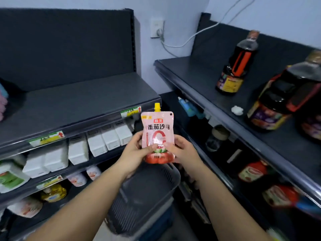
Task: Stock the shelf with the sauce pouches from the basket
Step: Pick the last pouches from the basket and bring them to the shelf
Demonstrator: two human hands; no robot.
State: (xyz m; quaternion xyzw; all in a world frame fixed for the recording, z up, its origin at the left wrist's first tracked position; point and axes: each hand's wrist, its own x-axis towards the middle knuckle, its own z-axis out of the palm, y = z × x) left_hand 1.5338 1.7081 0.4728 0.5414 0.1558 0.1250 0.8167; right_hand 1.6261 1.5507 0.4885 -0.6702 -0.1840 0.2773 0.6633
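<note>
A pink tomato sauce pouch [157, 131] with a yellow cap stands upright in front of me, held by both hands. My left hand [134, 153] grips its lower left edge with the thumb across the front. My right hand [180, 150] grips the lower right edge the same way. Directly below the hands sits a dark grey plastic basket [147, 197]; its inside looks dark and I cannot tell what it holds. Similar pouches [77, 179] lie on a lower shelf at the left.
The left shelving's top board [78, 103] is bare, with white packages [97, 143] one level down. The right shelf [208, 80] carries dark sauce bottles [234, 66] and a small white object [237, 110]. A wall socket with a cable [157, 29] is behind.
</note>
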